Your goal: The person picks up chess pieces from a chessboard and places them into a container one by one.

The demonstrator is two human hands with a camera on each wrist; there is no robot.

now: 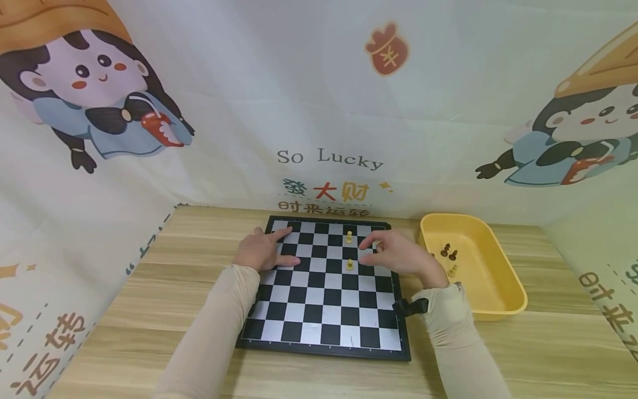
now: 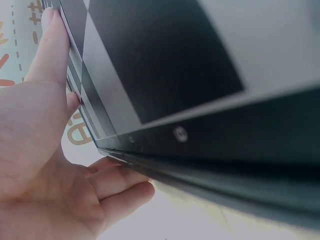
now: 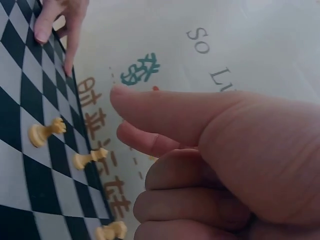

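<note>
The chessboard (image 1: 324, 352) lies on the wooden table. My left hand (image 1: 259, 250) rests at its left edge, thumb and index finger straight on the squares; in the left wrist view other fingers (image 2: 125, 187) lie along the board's side. Over the right part of the board hovers my right hand (image 1: 396, 254), thumb and index finger apart with nothing between them, the others curled in. Left of those fingertips stand two pale yellow chess pieces (image 1: 350, 265), one with a notched top like a rook (image 3: 46, 132). A third pale piece (image 3: 111, 231) shows low in the right wrist view.
A yellow plastic tub (image 1: 498, 288) stands right of the board, beyond the right hand. Inside lie dark chess pieces (image 1: 453, 255) and a pale one (image 1: 452, 270). A printed cloth (image 1: 329, 111) hangs behind the table.
</note>
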